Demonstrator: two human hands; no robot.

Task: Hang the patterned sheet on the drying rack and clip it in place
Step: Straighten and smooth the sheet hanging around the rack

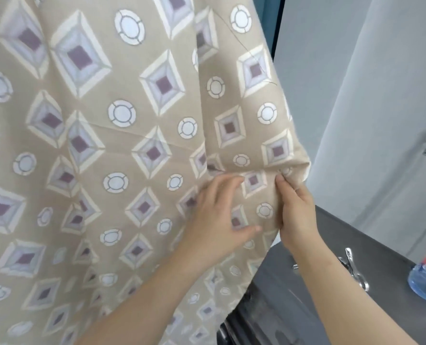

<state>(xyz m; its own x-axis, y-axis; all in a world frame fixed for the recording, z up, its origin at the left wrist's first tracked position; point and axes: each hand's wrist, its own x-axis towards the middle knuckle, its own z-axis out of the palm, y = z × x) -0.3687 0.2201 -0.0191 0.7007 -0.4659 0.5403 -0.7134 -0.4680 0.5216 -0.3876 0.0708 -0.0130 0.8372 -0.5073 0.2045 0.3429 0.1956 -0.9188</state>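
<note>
patterned sheet (132,145) hangs across left and centre of frame; rack not in view. Looks light, soft and drapey, likely to slide, so it's best held at the folded right edge. right hand (298,210) grip is pinching that fold; left hand (219,217) lies flat on the cloth, fingers spread, gripping nothing. metal clip (354,270) on the dark tabletop (356,235), lower right. No readable writing.

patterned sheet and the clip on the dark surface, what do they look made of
Patterned sheet: looks like thin woven cotton or a blend, matte finish; it creases and drapes softly. Clip: probably polished metal, silvery with bright glints.
</note>
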